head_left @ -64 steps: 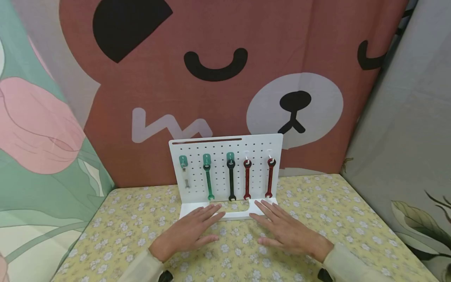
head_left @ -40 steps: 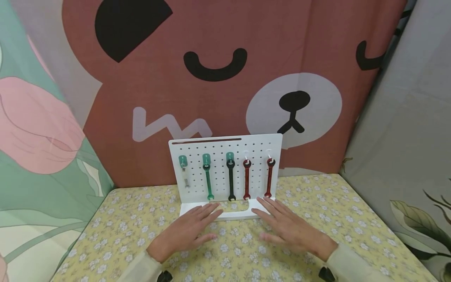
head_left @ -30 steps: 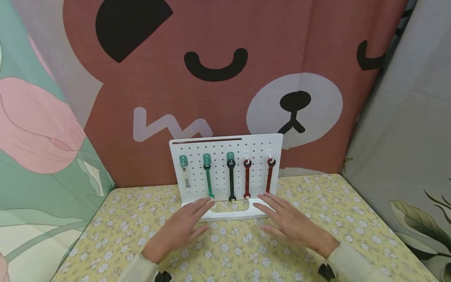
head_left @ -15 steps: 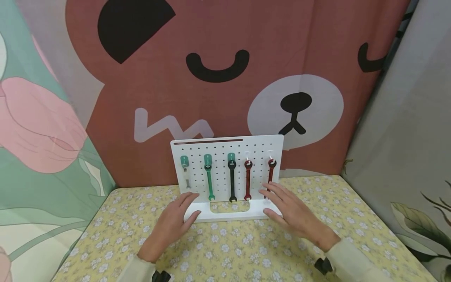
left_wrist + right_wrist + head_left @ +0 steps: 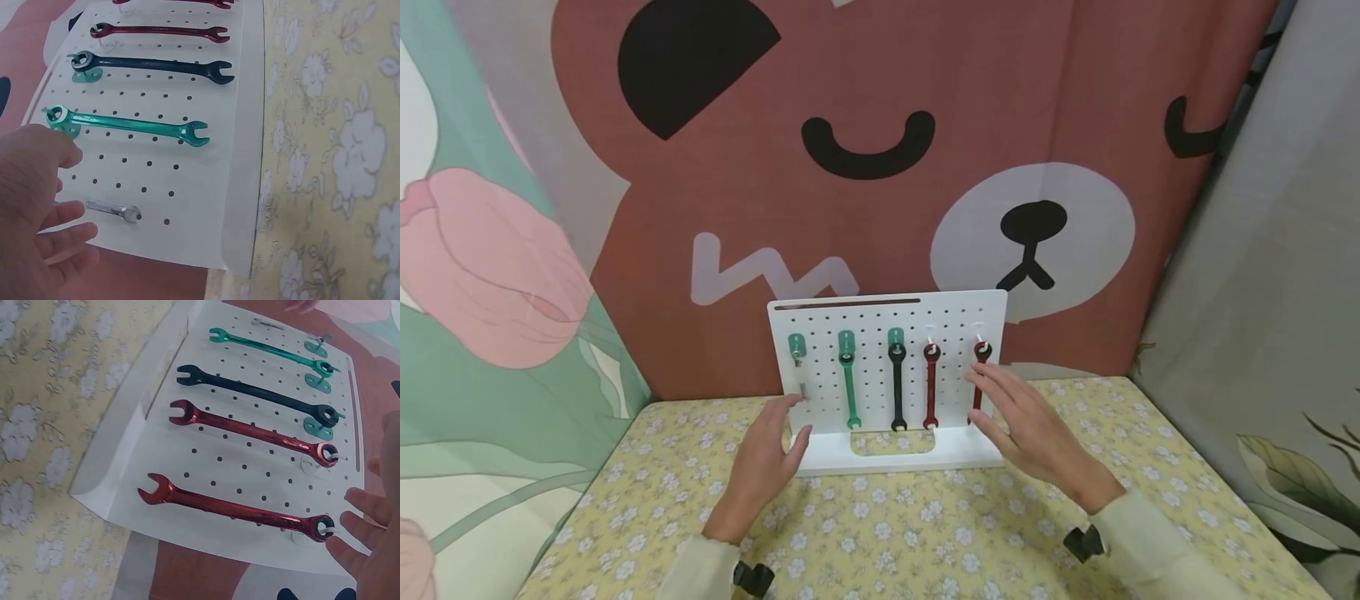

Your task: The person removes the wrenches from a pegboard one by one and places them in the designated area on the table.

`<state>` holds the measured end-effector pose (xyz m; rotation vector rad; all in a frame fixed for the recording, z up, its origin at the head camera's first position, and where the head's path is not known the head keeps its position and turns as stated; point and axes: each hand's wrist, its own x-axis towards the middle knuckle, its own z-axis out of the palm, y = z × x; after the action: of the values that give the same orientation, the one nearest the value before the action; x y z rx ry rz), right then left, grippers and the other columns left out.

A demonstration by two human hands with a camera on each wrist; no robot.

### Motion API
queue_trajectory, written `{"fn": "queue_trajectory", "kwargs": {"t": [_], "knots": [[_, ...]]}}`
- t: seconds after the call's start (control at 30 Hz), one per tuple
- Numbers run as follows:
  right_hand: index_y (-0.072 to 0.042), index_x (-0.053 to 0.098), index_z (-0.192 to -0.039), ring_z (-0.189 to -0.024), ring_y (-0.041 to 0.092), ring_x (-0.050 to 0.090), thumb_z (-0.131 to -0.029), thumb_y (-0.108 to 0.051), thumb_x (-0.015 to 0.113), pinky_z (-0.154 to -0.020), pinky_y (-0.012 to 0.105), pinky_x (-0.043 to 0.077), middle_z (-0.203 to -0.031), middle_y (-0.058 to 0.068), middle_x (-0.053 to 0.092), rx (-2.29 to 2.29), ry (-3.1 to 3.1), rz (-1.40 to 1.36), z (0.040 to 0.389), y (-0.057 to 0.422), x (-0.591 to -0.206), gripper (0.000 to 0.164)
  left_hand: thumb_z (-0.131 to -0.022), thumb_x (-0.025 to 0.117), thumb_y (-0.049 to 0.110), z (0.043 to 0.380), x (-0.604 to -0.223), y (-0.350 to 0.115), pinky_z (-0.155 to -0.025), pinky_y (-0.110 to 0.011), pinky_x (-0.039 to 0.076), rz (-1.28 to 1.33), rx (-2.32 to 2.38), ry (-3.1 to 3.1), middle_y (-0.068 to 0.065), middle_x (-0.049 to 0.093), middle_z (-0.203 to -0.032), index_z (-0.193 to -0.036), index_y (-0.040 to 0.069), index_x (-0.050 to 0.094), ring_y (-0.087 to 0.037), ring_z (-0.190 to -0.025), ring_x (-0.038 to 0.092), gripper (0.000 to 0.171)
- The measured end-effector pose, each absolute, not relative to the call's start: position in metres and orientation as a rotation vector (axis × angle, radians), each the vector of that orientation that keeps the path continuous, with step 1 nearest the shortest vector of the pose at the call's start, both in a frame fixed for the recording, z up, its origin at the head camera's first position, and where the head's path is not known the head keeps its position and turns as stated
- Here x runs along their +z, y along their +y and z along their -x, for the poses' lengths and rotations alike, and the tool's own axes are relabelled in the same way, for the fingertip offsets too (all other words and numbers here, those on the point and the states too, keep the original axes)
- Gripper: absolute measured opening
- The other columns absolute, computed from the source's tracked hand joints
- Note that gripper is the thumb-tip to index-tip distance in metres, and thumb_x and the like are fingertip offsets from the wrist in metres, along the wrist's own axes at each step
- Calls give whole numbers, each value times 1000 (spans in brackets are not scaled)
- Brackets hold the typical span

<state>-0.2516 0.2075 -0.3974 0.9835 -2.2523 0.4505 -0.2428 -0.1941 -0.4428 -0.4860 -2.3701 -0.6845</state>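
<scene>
A white pegboard [image 5: 955,322] stands upright on its base, with several wrenches hanging from hooks. My left hand [image 5: 758,462] is at its left edge, fingers spread and relaxed around the small silver wrench [image 5: 112,207], whose upper part they hide in the left wrist view. Close beside that hand hangs a green wrench [image 5: 131,125]. My right hand [image 5: 1033,429] is in front of the rightmost red wrench [image 5: 237,508], fingertips right at its ring end, the fingers apart and not curled round it. A black wrench [image 5: 898,390] and another red wrench [image 5: 931,390] hang between the hands.
The board's base has a cut-out in its front edge and stands on a table with a yellow flowered cloth [image 5: 880,533]. Behind it hangs a brown bear-print curtain [image 5: 865,225]; printed fabric also covers the left and right sides.
Both hands have risen from the board's base and moved apart, the left to the silver wrench and the right up to the rightmost red wrench. The wrenches still hang in place.
</scene>
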Motion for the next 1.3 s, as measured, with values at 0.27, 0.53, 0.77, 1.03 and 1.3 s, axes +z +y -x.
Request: {"fn": "queue_trajectory", "kwargs": {"t": [0.27,0.53,0.77,1.03,1.3], "knots": [[-2,49,-150,-137,34,47,-105,-32,60,-106,59,43,-151,17,48,460,-2208,-924,262,209,-380,55,-100,69,16,249,-446,-196,-84,-54,54,288,-827,-2410,-22,57,-130,-143,-3,49,-40,-113,60,51],[-5,44,-154,-138,36,46,-97,-14,71,-107,60,41,-153,17,47,521,-2222,-823,275,211,-362,64,-101,67,15,255,-445,-195,-89,-54,53,235,-1050,-2436,-22,56,-130,-145,-3,46,-39,-116,58,52],[-4,44,-154,-132,40,51,-98,-11,68,-97,60,49,-153,19,45,588,-2177,-786,293,211,-350,61,-102,66,16,261,-447,-194,-94,-54,53,189,-1139,-2462,-21,55,-132,-147,-1,43,-38,-119,58,53],[-1,46,-152,-125,45,55,-100,-10,66,-99,64,46,-153,22,44,565,-2172,-647,306,209,-337,57,-103,64,14,268,-447,-191,-96,-55,52,158,-1190,-2453,-24,53,-136,-149,-1,42,-42,-121,56,53],[2,49,-148,-125,47,54,-103,-10,60,-98,64,47,-152,25,44,556,-2243,-556,316,212,-330,48,-104,63,13,277,-453,-188,-97,-52,52,86,-1250,-2435,-20,56,-134,-147,3,46,-39,-122,57,47]]}}
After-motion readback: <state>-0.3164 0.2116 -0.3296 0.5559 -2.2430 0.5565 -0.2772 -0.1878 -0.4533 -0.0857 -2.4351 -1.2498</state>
